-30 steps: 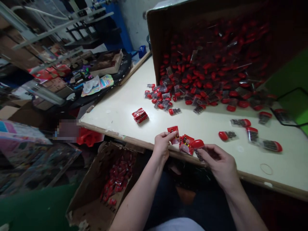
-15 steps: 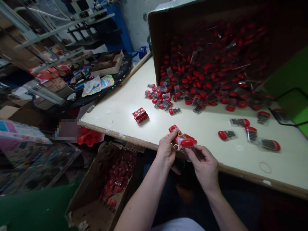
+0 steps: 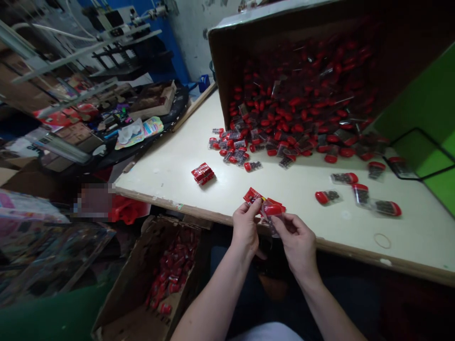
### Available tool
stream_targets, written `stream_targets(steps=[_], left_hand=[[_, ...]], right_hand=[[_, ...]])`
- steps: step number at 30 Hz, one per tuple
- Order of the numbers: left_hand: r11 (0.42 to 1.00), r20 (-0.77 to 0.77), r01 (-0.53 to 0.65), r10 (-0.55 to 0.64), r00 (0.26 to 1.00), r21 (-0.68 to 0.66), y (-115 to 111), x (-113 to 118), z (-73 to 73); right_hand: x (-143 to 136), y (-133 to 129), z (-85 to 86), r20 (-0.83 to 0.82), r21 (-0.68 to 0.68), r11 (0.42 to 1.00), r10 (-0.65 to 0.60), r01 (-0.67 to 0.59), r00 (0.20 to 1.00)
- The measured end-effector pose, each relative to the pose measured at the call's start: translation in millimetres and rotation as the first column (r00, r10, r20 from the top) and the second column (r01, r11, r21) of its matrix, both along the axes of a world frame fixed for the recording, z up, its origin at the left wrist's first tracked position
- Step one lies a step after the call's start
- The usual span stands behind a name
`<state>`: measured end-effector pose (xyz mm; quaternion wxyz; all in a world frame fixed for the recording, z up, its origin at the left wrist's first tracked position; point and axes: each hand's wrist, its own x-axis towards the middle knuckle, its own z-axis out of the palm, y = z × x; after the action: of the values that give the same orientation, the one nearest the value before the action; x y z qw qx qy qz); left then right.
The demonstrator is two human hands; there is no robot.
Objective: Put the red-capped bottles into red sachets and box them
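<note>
Near the table's front edge my left hand pinches a red printed packet. My right hand holds a clear pouch with a red cap, its top touching the packet between both hands. Another red piece lies just behind the capped pouch, partly hidden by it. To the left, a small stack of red packets rests on the white table. Several loose red-capped pouches with dark contents lie at the right.
A large carton on its side spills many red-capped pouches onto the table. Below the table's left edge stands an open carton of red packets. A rubber band and a black wire frame are at the right.
The capped pouch has moved left against the packet, now covering more of it. The whole view has shifted slightly. Both hands keep their hold.
</note>
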<state>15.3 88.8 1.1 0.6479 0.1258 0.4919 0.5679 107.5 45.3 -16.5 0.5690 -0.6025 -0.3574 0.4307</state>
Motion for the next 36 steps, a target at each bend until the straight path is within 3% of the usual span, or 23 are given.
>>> stream_targets(steps=[6, 10, 16, 23, 29, 36], left_hand=[[0.994, -0.19, -0.026, 0.046, 0.981, 0.102, -1, -5, -5.1], [0.993, -0.178, -0.008, 0.029, 0.984, 0.121, 0, -7, -7.5], [0.994, -0.123, 0.056, -0.043, 0.991, 0.099, -6, -4, -6.2], [0.984, -0.045, 0.143, -0.139, 0.989, 0.106, -12, -1, -3.5], [0.936, -0.094, 0.329, -0.319, 0.943, 0.124, -8, -13, 5.4], [0.946, -0.101, 0.317, -0.309, 0.946, 0.075, -11, -16, 6.2]], right_hand=[[1, -1, -3.1, 0.017, -0.004, 0.999, 0.05, -0.05, 0.999], [3, -1, -6.0, -0.06, -0.022, 0.988, 0.154, -0.155, 0.986], [2, 3, -9.7, -0.09, 0.002, 0.996, 0.088, -0.088, 0.992], [6, 2, -8.3, 0.036, -0.019, 0.989, 0.144, -0.144, 0.989], [13, 3, -6.0, 0.132, -0.017, 0.977, 0.213, -0.213, 0.968], [8, 0, -4.5, 0.217, 0.047, 0.987, 0.14, -0.154, 0.966]])
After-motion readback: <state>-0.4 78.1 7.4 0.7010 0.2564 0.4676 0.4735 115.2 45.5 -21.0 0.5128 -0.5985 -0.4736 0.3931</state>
